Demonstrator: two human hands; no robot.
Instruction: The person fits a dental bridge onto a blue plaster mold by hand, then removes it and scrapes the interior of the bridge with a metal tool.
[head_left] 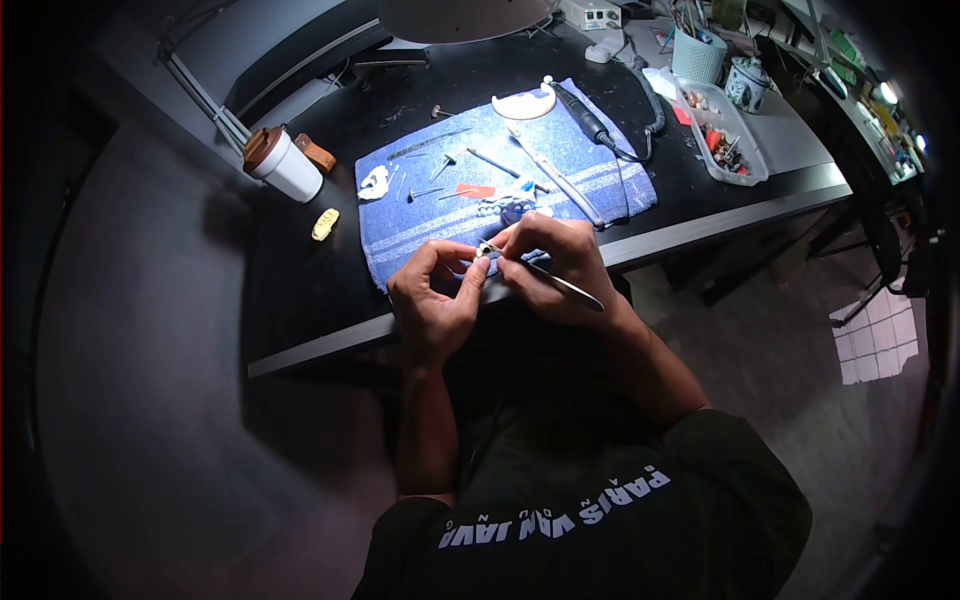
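Observation:
My left hand pinches a small tooth-coloured dental piece between thumb and fingertips, over the table's front edge. Its details are too small to make out. In my right hand is a slim metal dental instrument, gripped like a pen, with its tip at the piece and its rounded end towards me. Just beyond my fingers, a blue-and-white dental model sits on the blue towel. A red strip and several small rotary burs lie near it.
A white brush, a corded handpiece and a cream arch-shaped piece lie on the towel. Left are a white tumbler and yellow object. A clear tray stands right. A lamp hangs overhead.

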